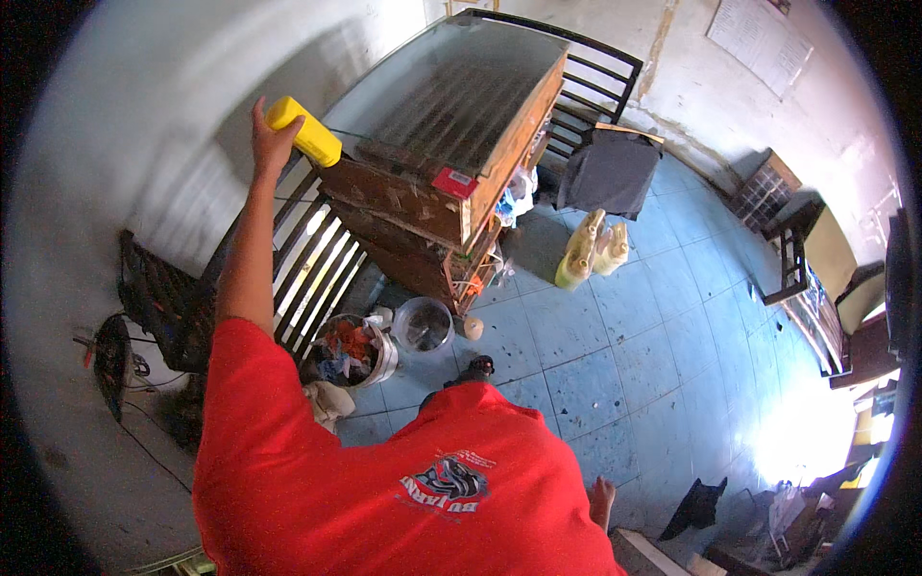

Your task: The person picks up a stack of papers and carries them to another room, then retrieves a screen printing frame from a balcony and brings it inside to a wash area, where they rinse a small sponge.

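Note:
My left arm is stretched out to the upper left. At its end my left hand [273,144] is closed round one end of a yellow plastic bottle [319,144], which is tilted. The bottle's other end is by the near left corner of a wooden cabinet [394,197] with a glass top [442,82]; whether it touches is unclear. A small red packet [454,182] lies at the cabinet's near right corner. My right hand [602,499] hangs low beside my red shirt, only partly visible. Its fingers are too small and hidden to read, and I see no object in it.
A bucket of rags [384,360] and a clear round tub [424,324] stand before the cabinet. Two yellowish jugs [580,254] are on the blue tiled floor [663,326]. Slatted black metal benches [600,72] run behind and left of the cabinet. A standing fan [113,365] is far left.

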Available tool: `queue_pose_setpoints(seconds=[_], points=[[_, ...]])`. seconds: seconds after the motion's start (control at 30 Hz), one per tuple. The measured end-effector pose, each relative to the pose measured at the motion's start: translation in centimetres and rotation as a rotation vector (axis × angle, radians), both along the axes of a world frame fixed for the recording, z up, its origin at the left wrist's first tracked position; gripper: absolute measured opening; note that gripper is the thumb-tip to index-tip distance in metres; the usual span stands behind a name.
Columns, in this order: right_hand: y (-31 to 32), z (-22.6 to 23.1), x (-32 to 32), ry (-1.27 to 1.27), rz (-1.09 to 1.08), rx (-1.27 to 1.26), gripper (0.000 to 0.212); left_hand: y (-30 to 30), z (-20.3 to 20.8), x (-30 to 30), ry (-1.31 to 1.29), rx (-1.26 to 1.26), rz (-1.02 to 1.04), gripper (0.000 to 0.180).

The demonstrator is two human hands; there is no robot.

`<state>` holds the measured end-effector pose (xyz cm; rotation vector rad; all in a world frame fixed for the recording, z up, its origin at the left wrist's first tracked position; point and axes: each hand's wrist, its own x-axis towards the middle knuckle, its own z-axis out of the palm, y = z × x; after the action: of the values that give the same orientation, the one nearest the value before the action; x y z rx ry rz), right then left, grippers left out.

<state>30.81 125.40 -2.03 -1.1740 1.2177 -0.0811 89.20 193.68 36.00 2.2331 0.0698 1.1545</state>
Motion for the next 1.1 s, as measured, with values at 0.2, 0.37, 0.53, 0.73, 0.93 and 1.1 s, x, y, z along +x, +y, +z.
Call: queue_pose_setpoints(seconds=[0.2,0.37,0.53,0.73,0.93,1.1], points=[[0.5,-0.1,-1.2,0.052,0.14,0.073,0.029,-4.2,-2.8,6.3,0.092,-0.004,0.173,0.073],[-2.4,-3.2,6.0,0.002,0.469,-0.046,0.037,-5.6,-6.2,8.6,0.168,0.002,0.231,0.067],[-4.3,-2.0,16.6,0.053,0.334,0.147,0.047,-6.7,-9.6,10.2,0.336,0.135,0.336,0.068],[-3.7,2.0,21.8,0.167,0.438,-0.04,0.047,-7.9,-14.2,11.3,0.527,0.244,0.333,0.089],[-4.9,-2.2,15.6,0.207,0.384,0.043,0.048,-9.5,-16.4,12.7,0.826,0.391,0.405,0.085],[-4.2,-1.3,15.5,0.359,0.695,-0.179,0.048,-2.7,-22.0,14.2,1.043,0.512,0.332,0.094]])
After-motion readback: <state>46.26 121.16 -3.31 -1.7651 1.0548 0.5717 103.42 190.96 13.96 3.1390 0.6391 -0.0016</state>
